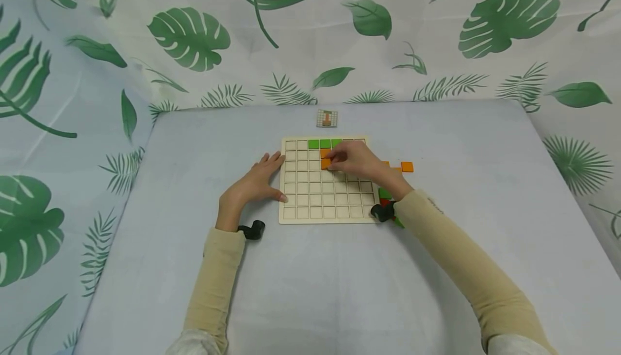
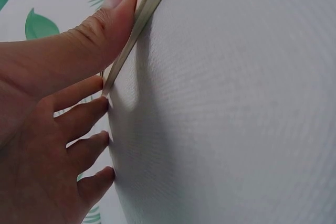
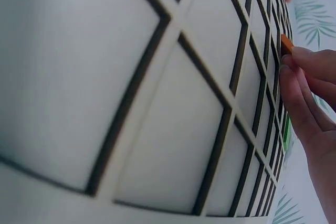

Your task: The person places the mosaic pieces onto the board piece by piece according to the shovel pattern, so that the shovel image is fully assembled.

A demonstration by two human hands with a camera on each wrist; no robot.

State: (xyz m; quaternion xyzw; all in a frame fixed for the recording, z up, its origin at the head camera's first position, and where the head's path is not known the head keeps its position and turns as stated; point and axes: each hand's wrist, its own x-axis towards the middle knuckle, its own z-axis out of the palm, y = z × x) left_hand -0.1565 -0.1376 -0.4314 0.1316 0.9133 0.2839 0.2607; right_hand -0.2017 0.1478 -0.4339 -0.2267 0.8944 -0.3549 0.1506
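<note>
A pale wooden grid board (image 1: 309, 200) lies flat on the table. Green square tiles (image 1: 314, 144) fill several cells of its far row, and an orange tile (image 1: 324, 153) sits in the row below them. Thumb and fingers of my right hand (image 1: 356, 160) pinch another orange tile (image 1: 325, 164) at the cell just nearer; the right wrist view shows this tile (image 3: 286, 44) tilted against the grid. My left hand (image 1: 257, 181) rests at the board's left edge with fingers spread, its thumb (image 2: 113, 22) touching the edge. My right hand hides part of the far rows.
A small card (image 1: 327, 118) with a printed grid pattern lies beyond the board. Loose orange tiles (image 1: 407, 167) lie right of the board. Green tiles (image 1: 384, 193) and a red tile (image 1: 385, 202) are partly hidden under the right wrist. Leaf-patterned cloth (image 1: 368, 18) rises behind the table.
</note>
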